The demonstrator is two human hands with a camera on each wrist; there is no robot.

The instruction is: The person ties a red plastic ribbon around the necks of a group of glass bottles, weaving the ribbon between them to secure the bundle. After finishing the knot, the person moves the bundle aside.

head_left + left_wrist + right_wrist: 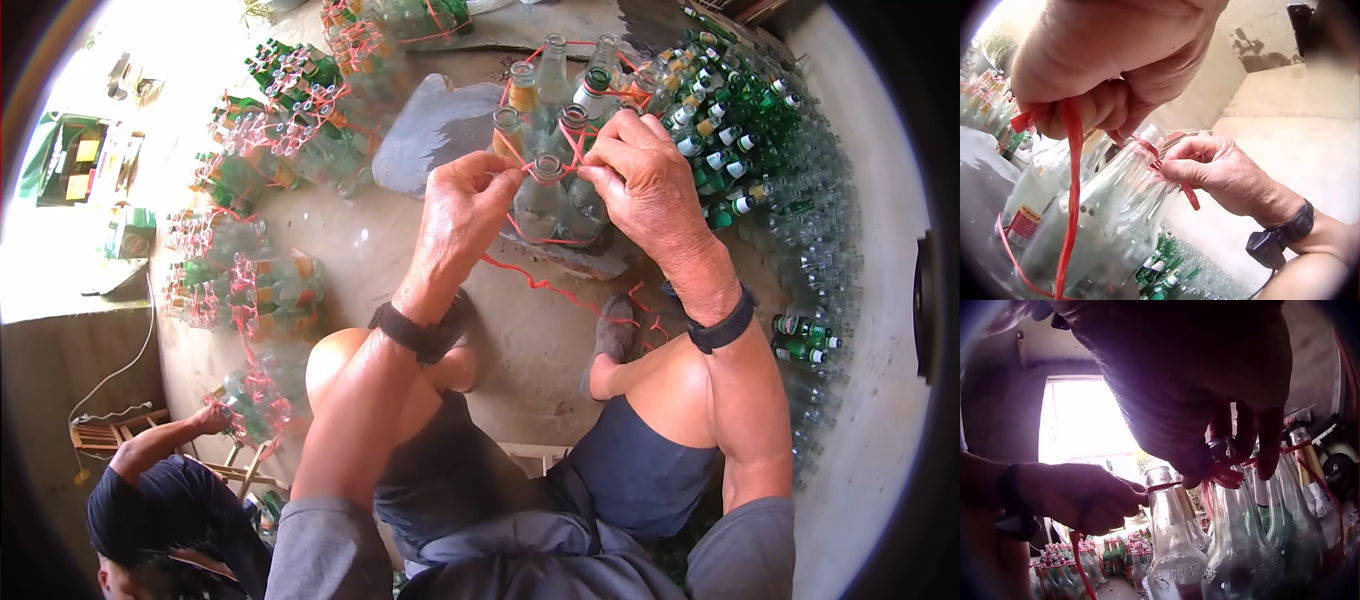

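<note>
Between my hands stands a cluster of glass bottles, with a clear bottle (540, 210) nearest me. Red plastic string (535, 240) runs round the group low down and loops between the necks. My left hand (465, 205) pinches the string just left of the front bottle's mouth; a loose length (1072, 187) hangs from its curled fingers in the left wrist view. On the other side, my right hand (645, 185) pinches string beside the necks, its fingers partly covering them. In the right wrist view, the string circles the neck of a clear bottle (1172, 531).
Tied bottle bundles (240, 290) line the left side. Many loose green and clear bottles (730, 140) stand along the right wall. A grey slab (430, 135) lies behind the cluster. At lower left another person (170, 500) touches a bundle near a wooden chair (120, 430).
</note>
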